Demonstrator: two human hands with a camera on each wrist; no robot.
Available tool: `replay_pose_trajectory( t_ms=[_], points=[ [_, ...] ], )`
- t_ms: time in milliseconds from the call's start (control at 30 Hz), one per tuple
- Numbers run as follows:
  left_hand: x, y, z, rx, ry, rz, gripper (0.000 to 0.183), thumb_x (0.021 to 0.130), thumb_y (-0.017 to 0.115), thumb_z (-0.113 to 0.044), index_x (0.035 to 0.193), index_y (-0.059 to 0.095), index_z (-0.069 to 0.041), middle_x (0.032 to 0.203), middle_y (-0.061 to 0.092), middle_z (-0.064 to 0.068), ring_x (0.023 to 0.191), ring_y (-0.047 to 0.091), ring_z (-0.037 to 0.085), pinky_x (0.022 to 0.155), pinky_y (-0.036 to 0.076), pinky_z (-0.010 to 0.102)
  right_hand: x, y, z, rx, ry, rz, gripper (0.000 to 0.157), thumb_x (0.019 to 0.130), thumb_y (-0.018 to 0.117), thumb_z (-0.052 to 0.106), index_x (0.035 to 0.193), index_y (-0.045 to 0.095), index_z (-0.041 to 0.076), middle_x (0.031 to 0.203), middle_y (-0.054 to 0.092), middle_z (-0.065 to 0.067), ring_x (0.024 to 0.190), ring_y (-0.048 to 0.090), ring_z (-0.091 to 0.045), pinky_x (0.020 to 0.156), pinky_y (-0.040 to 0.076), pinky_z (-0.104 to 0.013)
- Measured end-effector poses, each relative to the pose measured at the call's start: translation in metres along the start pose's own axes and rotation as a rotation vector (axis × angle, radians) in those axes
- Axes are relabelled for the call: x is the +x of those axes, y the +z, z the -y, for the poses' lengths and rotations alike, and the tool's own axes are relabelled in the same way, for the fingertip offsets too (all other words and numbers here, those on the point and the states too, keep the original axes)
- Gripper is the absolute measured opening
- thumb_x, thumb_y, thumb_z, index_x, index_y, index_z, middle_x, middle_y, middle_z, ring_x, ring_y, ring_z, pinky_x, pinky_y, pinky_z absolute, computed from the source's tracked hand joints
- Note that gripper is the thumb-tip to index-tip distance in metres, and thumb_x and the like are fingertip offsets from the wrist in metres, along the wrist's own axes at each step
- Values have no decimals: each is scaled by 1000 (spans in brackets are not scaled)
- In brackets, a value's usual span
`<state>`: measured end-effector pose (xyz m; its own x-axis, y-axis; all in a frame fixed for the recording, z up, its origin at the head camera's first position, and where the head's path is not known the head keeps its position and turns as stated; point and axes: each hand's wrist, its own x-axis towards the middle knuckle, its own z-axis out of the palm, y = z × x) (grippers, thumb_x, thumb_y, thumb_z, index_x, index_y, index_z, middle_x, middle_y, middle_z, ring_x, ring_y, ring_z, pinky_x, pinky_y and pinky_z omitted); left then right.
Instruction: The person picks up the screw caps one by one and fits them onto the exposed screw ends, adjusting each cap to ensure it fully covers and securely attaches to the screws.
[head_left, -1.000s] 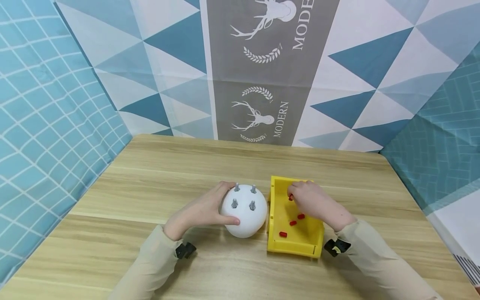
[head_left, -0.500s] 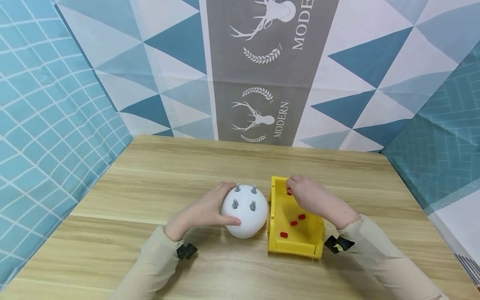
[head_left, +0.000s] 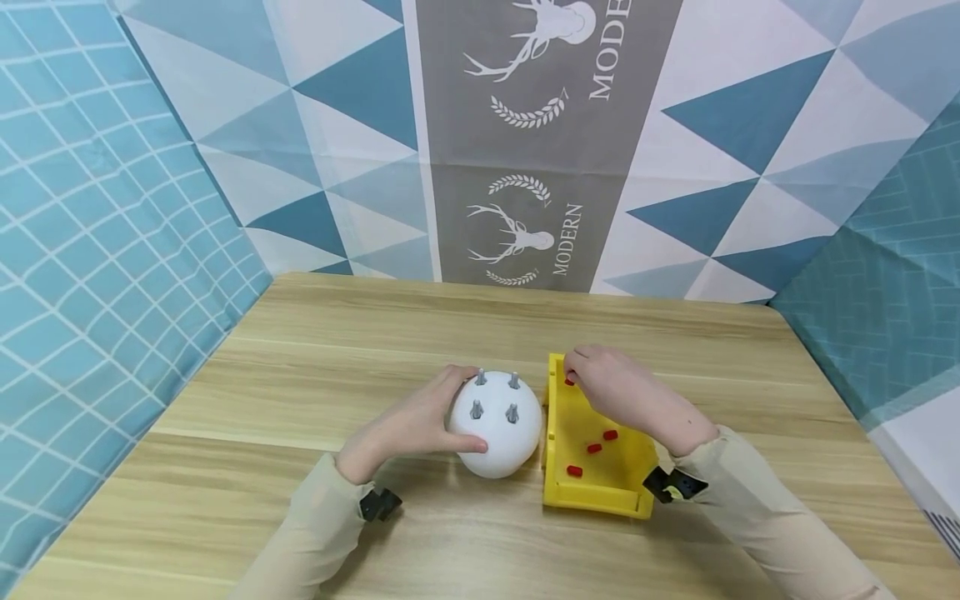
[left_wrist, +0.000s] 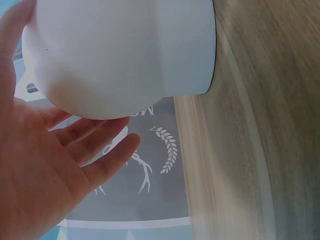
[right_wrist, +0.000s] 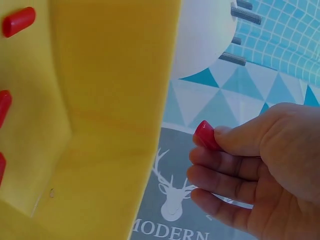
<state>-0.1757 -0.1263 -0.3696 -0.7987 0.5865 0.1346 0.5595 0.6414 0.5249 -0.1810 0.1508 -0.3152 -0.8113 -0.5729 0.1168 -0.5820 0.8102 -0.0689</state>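
A white dome-shaped piece (head_left: 498,457) stands on the table, with several threaded metal studs (head_left: 512,413) sticking up from its top. My left hand (head_left: 416,423) holds it from the left side, thumb in front and fingers around the back. Between thumb and forefinger, my right hand (right_wrist: 250,165) pinches a small red cap (right_wrist: 204,134). That hand is above the far end of the yellow bin (head_left: 598,498), outside its wall in the right wrist view. Loose red caps (head_left: 594,448) lie on the bin's floor.
The yellow bin stands just right of the white dome, close beside it. The wooden table (head_left: 360,308) ends at a patterned cloth backdrop (head_left: 517,150). Blue tiled-print cloth (head_left: 97,275) hangs along the left.
My right hand has risen a little and shifted left toward the dome, carrying the red cap. My left hand keeps its hold on the dome.
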Motion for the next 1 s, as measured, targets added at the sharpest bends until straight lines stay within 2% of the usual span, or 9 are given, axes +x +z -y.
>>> replay_pose_trajectory(
  t_ms=[200, 400, 733, 1000],
  points=[
    [0, 0, 1, -3, -13, 12, 97, 64, 69, -62, 138, 31, -11, 126, 44, 3, 113, 47, 16, 94, 42, 35, 3, -4, 4, -3, 1, 11, 5, 87, 59, 11, 91, 61, 10, 81, 58, 3, 71, 49, -13, 76, 47, -32],
    [0, 0, 1, -9, -10, 9, 97, 64, 70, -62, 137, 31, -11, 126, 44, 3, 113, 47, 16, 94, 42, 36, 6, -8, 6, 4, 2, 19, 7, 88, 57, 9, 94, 61, 10, 87, 60, 1, 74, 52, -14, 78, 48, -33],
    [0, 2, 1, -14, 8, -12, 97, 65, 70, -60, 137, 31, -9, 126, 44, 4, 112, 47, 17, 93, 42, 37, 9, -8, 7, 3, -78, -96, 9, 88, 58, 8, 93, 64, 7, 87, 60, -2, 76, 56, -16, 73, 50, -31],
    [0, 2, 3, -13, 3, -4, 97, 64, 69, -63, 137, 31, -12, 125, 44, 2, 110, 47, 15, 93, 42, 35, 11, -10, 13, 0, -94, -122, 13, 85, 62, 8, 98, 66, 9, 93, 60, -3, 81, 57, -18, 77, 50, -32]
  ],
)
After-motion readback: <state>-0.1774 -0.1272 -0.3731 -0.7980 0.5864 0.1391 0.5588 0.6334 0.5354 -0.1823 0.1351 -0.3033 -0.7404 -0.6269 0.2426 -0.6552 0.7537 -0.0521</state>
